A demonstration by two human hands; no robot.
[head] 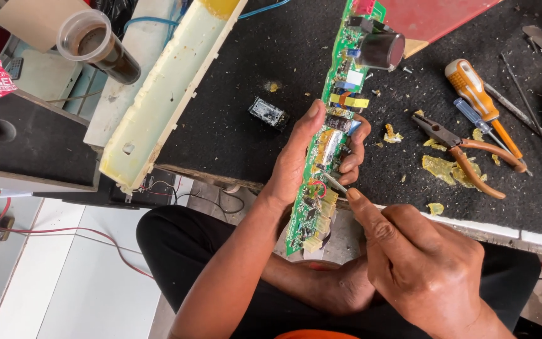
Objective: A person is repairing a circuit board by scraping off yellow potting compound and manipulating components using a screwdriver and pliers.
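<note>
Your left hand (299, 154) is clamped round a long, narrow green circuit board (327, 135), held above the black bench edge. Your right hand (418, 260) pinches a thin metal tool (335, 183), tip on the board's parts.

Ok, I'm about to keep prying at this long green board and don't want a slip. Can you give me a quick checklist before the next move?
1. Left hand wraps the circuit board mid-length: ok.
2. Tool tip in the right hand meets the board: ok.
3. Left fingers sit right beside the tip: not ok.
4. Board's lower end hangs off the workbench edge, unsupported: not ok.
5. Pliers and screwdrivers lie close by: ok.
6. Board unpowered: cannot tell.
</note>
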